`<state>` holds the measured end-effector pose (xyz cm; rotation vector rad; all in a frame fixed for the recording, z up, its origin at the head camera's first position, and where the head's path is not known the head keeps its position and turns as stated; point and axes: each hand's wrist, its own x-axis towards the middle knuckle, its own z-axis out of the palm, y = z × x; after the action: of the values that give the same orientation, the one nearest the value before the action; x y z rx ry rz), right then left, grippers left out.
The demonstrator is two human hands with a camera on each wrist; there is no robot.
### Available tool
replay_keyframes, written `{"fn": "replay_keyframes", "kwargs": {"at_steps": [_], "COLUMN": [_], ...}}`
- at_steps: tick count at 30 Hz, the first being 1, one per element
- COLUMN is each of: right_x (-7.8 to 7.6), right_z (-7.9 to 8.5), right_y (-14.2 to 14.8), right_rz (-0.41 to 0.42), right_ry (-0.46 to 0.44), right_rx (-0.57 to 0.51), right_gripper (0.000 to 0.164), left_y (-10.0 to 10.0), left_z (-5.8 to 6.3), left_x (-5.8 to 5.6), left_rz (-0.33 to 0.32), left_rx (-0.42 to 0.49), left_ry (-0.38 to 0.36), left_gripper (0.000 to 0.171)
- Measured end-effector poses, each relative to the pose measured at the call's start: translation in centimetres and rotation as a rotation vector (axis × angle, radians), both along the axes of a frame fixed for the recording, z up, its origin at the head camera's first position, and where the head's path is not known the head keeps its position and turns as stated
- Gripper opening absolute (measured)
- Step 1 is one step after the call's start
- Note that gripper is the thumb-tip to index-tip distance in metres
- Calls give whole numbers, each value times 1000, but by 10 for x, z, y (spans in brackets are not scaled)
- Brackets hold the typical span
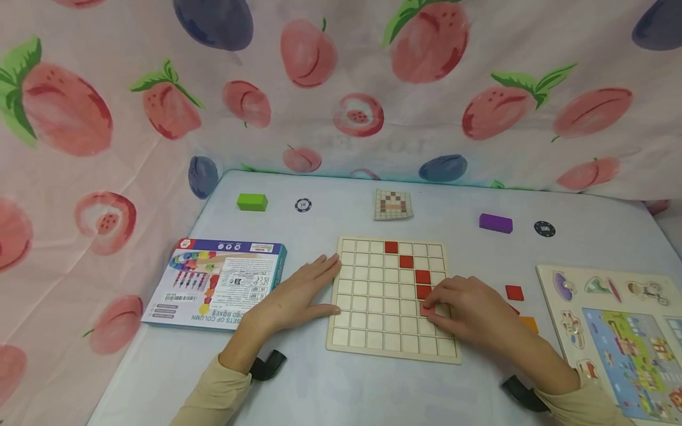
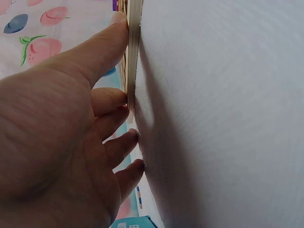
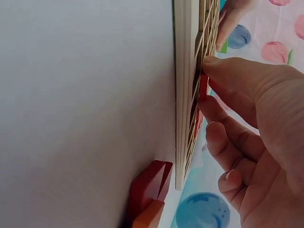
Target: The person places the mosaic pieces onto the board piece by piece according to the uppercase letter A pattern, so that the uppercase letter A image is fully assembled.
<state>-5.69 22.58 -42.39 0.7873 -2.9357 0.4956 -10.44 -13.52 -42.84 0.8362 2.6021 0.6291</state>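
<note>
A wooden grid board (image 1: 373,307) lies flat on the table, with several red square tiles (image 1: 407,261) set in its cells in a stepped line. My right hand (image 1: 471,307) is over the board's right side. Its thumb and fingertips pinch another red tile (image 3: 204,87) at a cell just below that line, partly covering it in the head view. My left hand (image 1: 290,296) has its fingers extended, and its thumb and fingertips touch the board's left edge (image 2: 134,57).
Loose red tiles (image 1: 514,293) and an orange tile (image 1: 529,323) lie right of the board, near a picture puzzle (image 1: 549,281). A boxed set (image 1: 213,284) is at left. Behind stand a pattern card (image 1: 393,205), green block (image 1: 252,202), purple block (image 1: 495,223) and two chips (image 1: 544,229).
</note>
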Motion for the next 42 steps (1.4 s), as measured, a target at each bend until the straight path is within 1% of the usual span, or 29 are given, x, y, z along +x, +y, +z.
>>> {"fn": "replay_keyframes", "kwargs": {"at_steps": [10,17,20,22,24,27,32,36,39,42], "right_x": [-1,0,1,1,2,3,-1,-6,-6,-4], "right_z": [-3,-4,-3,-2,1,5,10,7,4,2], "right_y": [-1,1,2,4,9,23,62,95,113,124], "right_rz": [-20,-1,-3,-26,-70,-129,-206,-268,-295,-315], "right_ry": [-27,15,3,-18,-54,-82,-124,-186,-203,-209], "right_rx": [-1,-38,-33,-23,-13,-1,28,56,75,85], "right_gripper": [15,18,17,15,14,15,23,32,37,38], "left_y": [1,0,0,0,1,1,1,1,1,1], "left_z": [1,0,0,1,1,1,1,1,1,1], "left_x": [0,0,1,1,1,0,0,0,0,1], "left_rz": [3,0,2,5,6,6,5,7,3,1], "left_rx": [-15,-14,-18,-21,-20,-17,-17,-20,-20,-18], "left_ry": [-3,2,1,0,-2,-7,-11,-9,-8,-6], "left_gripper": [87,86,86,86,86,87,86,86,86,86]}}
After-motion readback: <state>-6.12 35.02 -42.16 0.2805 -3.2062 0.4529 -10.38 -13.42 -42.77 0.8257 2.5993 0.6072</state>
